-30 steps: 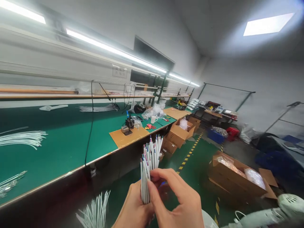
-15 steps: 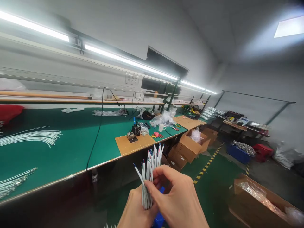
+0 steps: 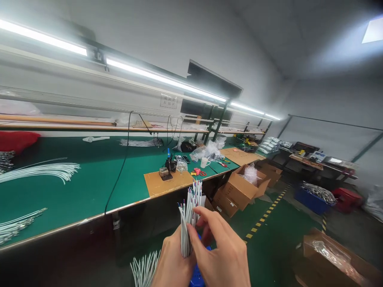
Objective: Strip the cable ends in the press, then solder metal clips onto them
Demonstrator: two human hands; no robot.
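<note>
A bundle of white cables [image 3: 186,235] stands upright in my hands, with blue and red wire tips showing at its top end. My left hand [image 3: 172,259] is wrapped round the lower part of the bundle. Thumb and fingers of my right hand [image 3: 220,243] pinch at the cables near the top right of the bundle. Below my left hand, the ends of more white cables [image 3: 145,269] fan out; whether they belong to the same bundle I cannot tell. Something blue [image 3: 196,277] shows under my hands, mostly hidden.
A green workbench [image 3: 95,187] runs along the left, bearing white cables [image 3: 44,171], a cardboard sheet [image 3: 154,187] with a small fixture, a mug [image 3: 205,162] and red-handled scissors [image 3: 202,173]. Cardboard boxes [image 3: 239,189] stand beside it. Another box [image 3: 317,259] is at lower right.
The view has turned slightly left. One cable that leaned apart on the left now lies closer to the bundle. More cable ends show at the bottom.
</note>
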